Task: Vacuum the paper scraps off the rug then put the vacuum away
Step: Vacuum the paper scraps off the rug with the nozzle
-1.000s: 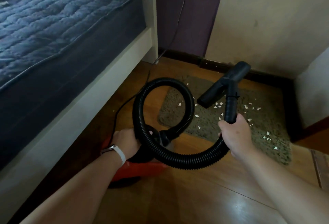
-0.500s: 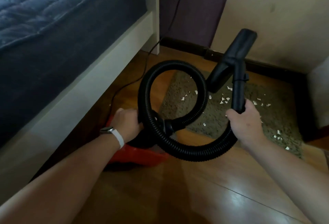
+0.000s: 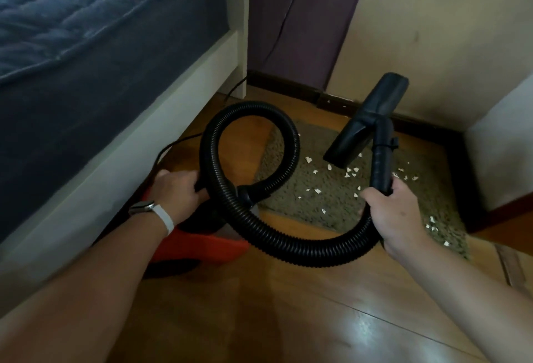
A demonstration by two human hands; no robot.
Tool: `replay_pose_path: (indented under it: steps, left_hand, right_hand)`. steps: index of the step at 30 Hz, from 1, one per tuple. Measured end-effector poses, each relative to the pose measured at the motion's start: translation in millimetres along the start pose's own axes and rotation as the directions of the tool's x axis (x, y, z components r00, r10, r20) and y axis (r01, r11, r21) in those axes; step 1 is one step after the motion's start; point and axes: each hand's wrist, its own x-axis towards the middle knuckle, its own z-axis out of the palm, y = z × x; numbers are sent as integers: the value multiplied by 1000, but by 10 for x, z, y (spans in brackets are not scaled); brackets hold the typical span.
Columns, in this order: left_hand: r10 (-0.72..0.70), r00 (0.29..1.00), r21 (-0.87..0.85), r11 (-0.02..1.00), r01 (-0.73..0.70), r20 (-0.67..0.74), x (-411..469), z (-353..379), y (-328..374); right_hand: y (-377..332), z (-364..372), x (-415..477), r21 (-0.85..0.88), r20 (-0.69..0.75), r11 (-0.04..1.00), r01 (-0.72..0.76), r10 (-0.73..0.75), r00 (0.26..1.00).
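Right hand (image 3: 395, 215) gripping wand (image 3: 382, 157), nozzle (image 3: 364, 123) above scrap-strewn rug (image 3: 323, 189)

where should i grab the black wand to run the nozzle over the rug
Grip the wand at its lower end, just above the ribbed hose, where the right hand wraps it now. Come from the near side, below the nozzle. The wand is straight and rigid, so it steers the nozzle; the looped hose would likely flex. The left hand grips the vacuum body.

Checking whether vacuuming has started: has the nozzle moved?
Yes. The nozzle rose: its far end, level with the baseboard before, now overlaps the wall above it.
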Motion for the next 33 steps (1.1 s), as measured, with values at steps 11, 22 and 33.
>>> replay_pose_path:
  steps: [11, 22, 33]
  left_hand:
    - [-172, 985, -124, 977, 172, 13, -538, -67, -664]
    - [-392, 879, -128, 891, 436, 270, -1233, 202, -992]
    - [-384, 915, -134, 907, 399, 123, -1046, 252, -913]
  right_hand:
    - [-142, 375, -120, -41, 55, 995, 87, -85, 995]
    - [-378, 718, -346, 32, 153, 978, 207, -210, 966]
    - [-216, 1336, -392, 1, 458, 994, 106, -95, 884]
